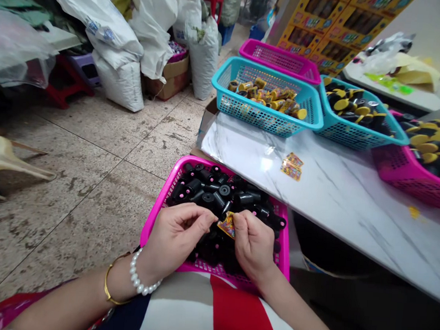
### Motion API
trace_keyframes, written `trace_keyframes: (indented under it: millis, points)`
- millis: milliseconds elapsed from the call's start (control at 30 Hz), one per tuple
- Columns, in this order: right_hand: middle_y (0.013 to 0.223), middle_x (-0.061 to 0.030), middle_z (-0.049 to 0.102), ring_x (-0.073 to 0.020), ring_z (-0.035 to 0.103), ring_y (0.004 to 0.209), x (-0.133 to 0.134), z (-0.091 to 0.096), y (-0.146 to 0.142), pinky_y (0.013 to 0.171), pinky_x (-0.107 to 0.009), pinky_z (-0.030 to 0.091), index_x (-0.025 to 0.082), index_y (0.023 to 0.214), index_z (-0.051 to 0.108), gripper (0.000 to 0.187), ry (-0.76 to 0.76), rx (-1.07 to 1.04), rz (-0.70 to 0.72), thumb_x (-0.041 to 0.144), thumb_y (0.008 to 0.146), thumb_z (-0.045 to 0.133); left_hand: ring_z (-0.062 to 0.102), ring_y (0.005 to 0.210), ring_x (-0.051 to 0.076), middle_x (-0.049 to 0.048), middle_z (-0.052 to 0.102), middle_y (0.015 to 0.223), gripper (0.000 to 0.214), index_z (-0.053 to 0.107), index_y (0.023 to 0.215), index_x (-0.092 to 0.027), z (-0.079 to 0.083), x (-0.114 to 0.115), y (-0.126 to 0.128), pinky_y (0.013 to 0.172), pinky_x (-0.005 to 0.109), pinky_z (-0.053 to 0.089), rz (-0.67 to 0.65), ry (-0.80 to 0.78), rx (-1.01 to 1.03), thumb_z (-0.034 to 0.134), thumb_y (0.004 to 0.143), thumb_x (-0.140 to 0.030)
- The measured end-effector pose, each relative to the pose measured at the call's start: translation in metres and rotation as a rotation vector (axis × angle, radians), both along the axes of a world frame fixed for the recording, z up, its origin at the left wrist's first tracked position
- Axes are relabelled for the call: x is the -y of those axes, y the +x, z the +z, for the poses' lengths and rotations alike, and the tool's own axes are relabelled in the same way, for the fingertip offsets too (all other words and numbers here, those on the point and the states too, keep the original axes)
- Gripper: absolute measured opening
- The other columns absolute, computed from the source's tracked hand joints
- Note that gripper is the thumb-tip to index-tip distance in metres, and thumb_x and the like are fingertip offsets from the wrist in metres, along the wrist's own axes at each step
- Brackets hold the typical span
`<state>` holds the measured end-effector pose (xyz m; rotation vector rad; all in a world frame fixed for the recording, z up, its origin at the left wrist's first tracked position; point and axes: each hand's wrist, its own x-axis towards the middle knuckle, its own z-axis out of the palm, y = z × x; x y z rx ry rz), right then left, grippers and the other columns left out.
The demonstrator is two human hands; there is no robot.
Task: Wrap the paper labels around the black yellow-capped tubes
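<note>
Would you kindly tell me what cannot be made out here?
In the head view:
Printed yellow piece: partly behind the right hand; print too small to read.
Left hand: its pinch hides whether it holds anything.
Black pieces: lower ones hidden under upper ones.
Far-right pink basket: cut off by the right edge.

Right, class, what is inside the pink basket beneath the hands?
Black cylindrical pieces, heaped together. The left hand and right hand cover some; those lower down are hidden.
</note>
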<state>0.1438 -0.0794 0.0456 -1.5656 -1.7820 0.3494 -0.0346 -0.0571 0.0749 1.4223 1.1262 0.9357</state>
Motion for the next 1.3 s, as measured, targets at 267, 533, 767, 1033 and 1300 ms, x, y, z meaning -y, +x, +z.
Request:
trace_keyframes:
  millis: [267, 533, 767, 1033, 1300]
  points:
    - [0.057, -0.0002, 0.054, -0.0118, 0.05, 0.052, -0.003, -0.007, -0.003, 0.052, -0.026, 0.033, 0.021, 0.065, 0.051, 0.036, 0.078, 0.175, 0.036, 0.027, 0.099, 0.041, 0.062, 0.073, 0.015, 0.0048, 0.068, 0.08, 0.009, 0.075, 0.08, -0.019, -0.005, 0.0, 0.002, 0.062, 0.024, 0.049, -0.022, 0.051, -0.025, 0.071, 0.08, -0.027]
    - [0.062, -0.0013, 0.058, -0.0126, 0.054, 0.056, -0.002, -0.004, -0.004, 0.055, -0.025, 0.036, 0.021, 0.072, 0.055, 0.029, 0.083, 0.122, 0.037, 0.023, 0.098, 0.042, 0.056, 0.062, 0.012, 0.0035, 0.065, 0.079, 0.007, 0.073, 0.077, -0.018, -0.011, 0.001, 0.002, 0.051, 0.022, 0.042, -0.046, 0.026, -0.068, 0.074, 0.077, -0.025]
    - [0.059, -0.001, 0.058, -0.0129, 0.052, 0.052, 0.012, 0.003, 0.004, 0.053, -0.026, 0.037, 0.019, 0.076, 0.059, 0.021, 0.129, 0.09, 0.344, 0.021, 0.093, 0.048, 0.062, 0.071, 0.014, 0.0037, 0.067, 0.077, 0.007, 0.073, 0.076, -0.018, -0.012, 0.002, -0.009, 0.064, 0.024, 0.05, -0.176, 0.063, -0.01, 0.069, 0.081, -0.021]
    - [0.079, -0.0042, 0.066, -0.0187, 0.062, 0.071, 0.057, -0.017, 0.106, 0.07, -0.031, 0.048, 0.019, 0.087, 0.066, 0.017, 0.034, -0.046, -0.586, 0.036, 0.086, 0.062, 0.052, 0.054, 0.009, 0.0002, 0.068, 0.077, 0.015, 0.071, 0.087, -0.02, -0.017, -0.022, -0.07, 0.047, 0.019, 0.042, 0.303, -0.08, 0.021, 0.074, 0.076, -0.028]
    - [0.106, -0.0079, 0.072, -0.0285, 0.066, 0.097, 0.074, -0.07, 0.109, 0.083, -0.037, 0.052, 0.02, 0.111, 0.065, 0.05, -0.508, -0.57, -0.451, 0.059, 0.079, 0.061, 0.058, 0.112, 0.026, 0.0061, 0.067, 0.114, 0.028, 0.074, 0.081, -0.019, -0.057, -0.05, -0.078, 0.086, 0.027, 0.05, 0.3, -0.139, 0.003, 0.077, 0.07, -0.044]
